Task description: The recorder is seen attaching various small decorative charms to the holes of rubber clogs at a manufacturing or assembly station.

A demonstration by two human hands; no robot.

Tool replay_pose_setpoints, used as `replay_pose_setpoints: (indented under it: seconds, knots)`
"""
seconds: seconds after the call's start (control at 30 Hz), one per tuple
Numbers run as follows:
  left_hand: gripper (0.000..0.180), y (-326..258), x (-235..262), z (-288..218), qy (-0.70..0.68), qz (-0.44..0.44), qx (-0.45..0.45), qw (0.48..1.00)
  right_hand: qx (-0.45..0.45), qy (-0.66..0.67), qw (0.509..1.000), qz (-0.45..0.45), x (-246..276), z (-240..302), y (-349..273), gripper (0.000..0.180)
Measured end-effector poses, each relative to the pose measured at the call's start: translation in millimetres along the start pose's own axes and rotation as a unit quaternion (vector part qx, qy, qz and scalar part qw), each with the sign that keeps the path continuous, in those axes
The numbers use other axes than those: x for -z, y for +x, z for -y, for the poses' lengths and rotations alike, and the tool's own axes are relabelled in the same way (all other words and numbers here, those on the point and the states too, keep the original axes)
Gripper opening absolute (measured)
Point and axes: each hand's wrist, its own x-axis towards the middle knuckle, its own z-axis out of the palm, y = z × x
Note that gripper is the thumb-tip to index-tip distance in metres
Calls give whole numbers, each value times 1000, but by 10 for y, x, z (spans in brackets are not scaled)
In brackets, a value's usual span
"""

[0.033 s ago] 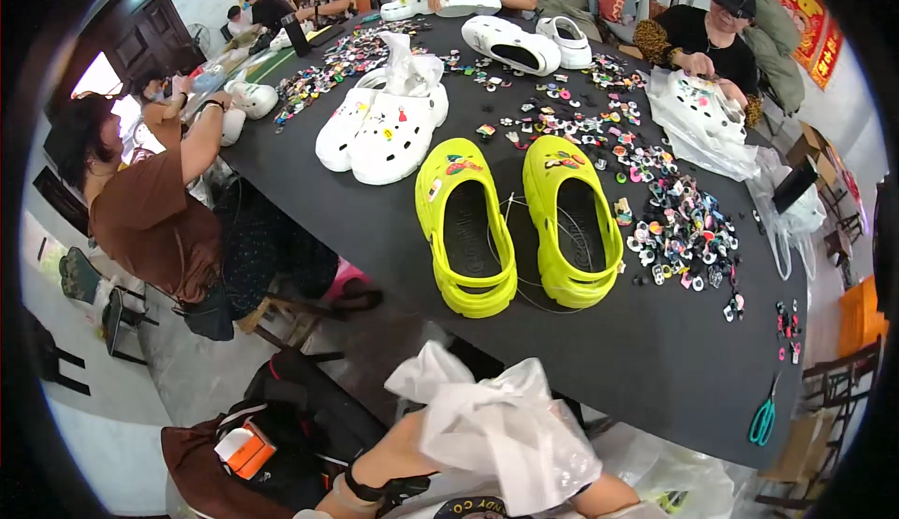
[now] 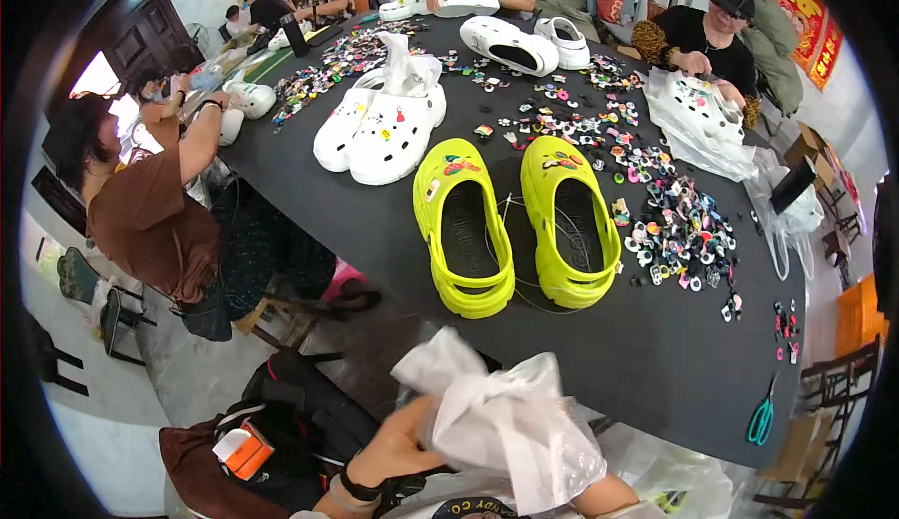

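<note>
A translucent white plastic bag [image 2: 506, 416], bunched and knotted-looking, is in front of me at the table's near edge. My left hand [image 2: 401, 444], with a dark band at the wrist, grips its left side, fingers partly behind the plastic. Of my right arm only the forearm shows; the right hand is hidden behind the bag. Beyond the bag, two lime-green clogs stand side by side: the left clog [image 2: 476, 294] and the right clog [image 2: 582, 290]. Both have colourful charms on the toes, and a thin clear cord loops between them.
White clogs with charms [image 2: 389, 140] stand far left of the green pair, plastic stuffed inside. Loose charms [image 2: 688, 233] lie heaped at right. Teal-handled scissors [image 2: 761, 418] rest by the right edge of the dark table [image 2: 655, 369]. Several people work around the table with other white clogs.
My left hand has come up along the bag's left side, and more of its fingers show. The bag has shifted slightly; the clogs stay in place.
</note>
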Motion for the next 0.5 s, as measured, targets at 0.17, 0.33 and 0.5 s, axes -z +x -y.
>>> replay_pose_setpoints:
  seconds: [0.17, 0.33, 0.5]
  knots:
    - [60, 90, 114, -170, 65, -280, -176, 941, 162, 233, 956, -70, 172, 231, 134, 47]
    - [51, 24, -230, -146, 204, -139, -253, 935, 499, -89, 844, -177, -211, 126, 296, 40]
    - [65, 49, -116, 349, 167, -185, -157, 956, 595, -403, 695, -33, -304, -70, 299, 52]
